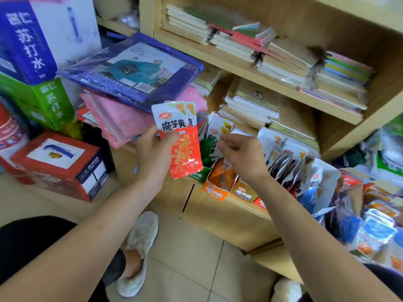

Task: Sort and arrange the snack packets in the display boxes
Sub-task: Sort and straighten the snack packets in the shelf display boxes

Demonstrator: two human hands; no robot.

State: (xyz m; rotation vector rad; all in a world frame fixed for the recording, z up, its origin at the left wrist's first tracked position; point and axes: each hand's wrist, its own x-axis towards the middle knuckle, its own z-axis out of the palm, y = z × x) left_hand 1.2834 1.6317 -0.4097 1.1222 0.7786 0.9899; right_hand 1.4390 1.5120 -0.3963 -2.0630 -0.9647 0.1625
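Note:
My left hand (152,153) holds a small stack of red and white snack packets (183,140) upright in front of the shelf. My right hand (242,155) reaches over the display boxes, its fingers pinching the green and white packets (214,136) that stand in a green box (199,174). Just below sits an orange display box (214,189) with orange packets inside. To the right, several white, black and blue packets (290,162) stand crowded in more boxes along the low shelf.
Stacks of notebooks (250,110) fill the wooden shelves behind. Folded raincoat packs (135,68) lie at the left over pink ones. Drink cartons (56,164) stand on the floor at left. My shoes (139,251) rest on the tiled floor.

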